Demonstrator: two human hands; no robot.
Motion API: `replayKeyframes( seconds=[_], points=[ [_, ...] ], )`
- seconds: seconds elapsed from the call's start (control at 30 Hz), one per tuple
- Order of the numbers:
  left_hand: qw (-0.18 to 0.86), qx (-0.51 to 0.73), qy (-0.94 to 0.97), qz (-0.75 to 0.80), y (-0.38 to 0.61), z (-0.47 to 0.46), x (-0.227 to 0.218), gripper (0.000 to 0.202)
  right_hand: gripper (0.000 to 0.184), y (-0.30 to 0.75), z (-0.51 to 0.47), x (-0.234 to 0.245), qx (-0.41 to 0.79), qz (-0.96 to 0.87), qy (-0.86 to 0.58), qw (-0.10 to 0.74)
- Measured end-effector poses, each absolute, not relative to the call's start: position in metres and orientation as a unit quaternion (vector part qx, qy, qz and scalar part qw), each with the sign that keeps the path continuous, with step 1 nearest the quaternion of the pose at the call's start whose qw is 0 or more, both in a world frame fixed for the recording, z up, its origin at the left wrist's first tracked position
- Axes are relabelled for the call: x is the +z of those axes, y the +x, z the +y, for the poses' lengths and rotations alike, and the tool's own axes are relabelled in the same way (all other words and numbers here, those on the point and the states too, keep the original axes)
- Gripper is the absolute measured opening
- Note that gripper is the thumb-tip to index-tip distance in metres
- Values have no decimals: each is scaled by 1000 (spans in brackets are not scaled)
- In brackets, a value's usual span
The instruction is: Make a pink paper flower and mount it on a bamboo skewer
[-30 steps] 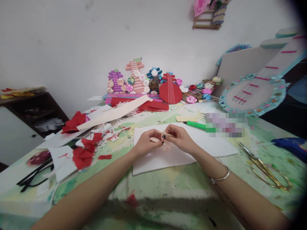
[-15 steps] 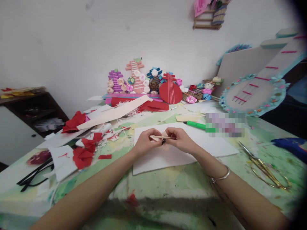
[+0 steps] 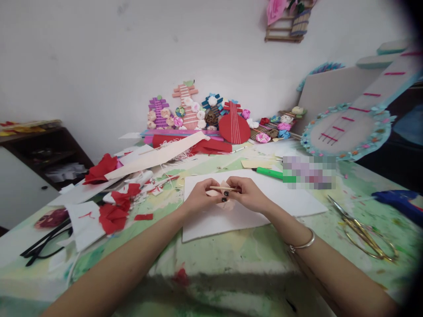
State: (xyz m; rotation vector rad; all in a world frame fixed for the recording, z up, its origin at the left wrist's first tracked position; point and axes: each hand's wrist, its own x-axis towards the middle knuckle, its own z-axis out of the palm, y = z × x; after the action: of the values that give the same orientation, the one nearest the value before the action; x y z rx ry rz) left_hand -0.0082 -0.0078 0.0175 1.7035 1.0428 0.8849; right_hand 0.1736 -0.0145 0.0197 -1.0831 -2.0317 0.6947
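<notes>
My left hand and my right hand meet over a white sheet, fingers curled in a pinch. A thin, pale wooden stick lies across between them, its right end in my right fingers. Pale peach paper is gripped by both hands; part of it sticks up behind the stick and part hangs below the thumbs. The fingers hide much of the paper, so its full shape is unclear. Both thumbnails are dark.
Gold-handled scissors and a blue-handled tool lie right. A green pen-like tool rests behind my right hand. Red and white scraps and black glasses lie left. Decorated model instruments line the wall.
My fingers have shifted on the paper: both dark thumbnails now show, and more peach paper hangs below the hands. The stick stays between them, lying nearly level.
</notes>
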Motion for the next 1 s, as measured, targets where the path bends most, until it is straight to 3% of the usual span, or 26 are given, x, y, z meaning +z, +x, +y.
replayKeyframes(
  seconds=[0.23, 0.47, 0.67, 1.0],
  points=[
    [503, 375, 688, 365, -12, 0, 9, 16, 19, 175, -12, 19, 270, -777, -414, 390],
    [574, 399, 609, 375, -14, -1, 10, 29, 10, 176, -10, 19, 290, -767, -406, 404],
    [585, 416, 587, 375, -12, -5, 12, 31, 12, 176, -11, 20, 291, -762, -411, 406],
    [472, 415, 665, 403, -10, -7, 14, 31, 22, 174, -9, 15, 255, -773, -422, 399]
  ],
)
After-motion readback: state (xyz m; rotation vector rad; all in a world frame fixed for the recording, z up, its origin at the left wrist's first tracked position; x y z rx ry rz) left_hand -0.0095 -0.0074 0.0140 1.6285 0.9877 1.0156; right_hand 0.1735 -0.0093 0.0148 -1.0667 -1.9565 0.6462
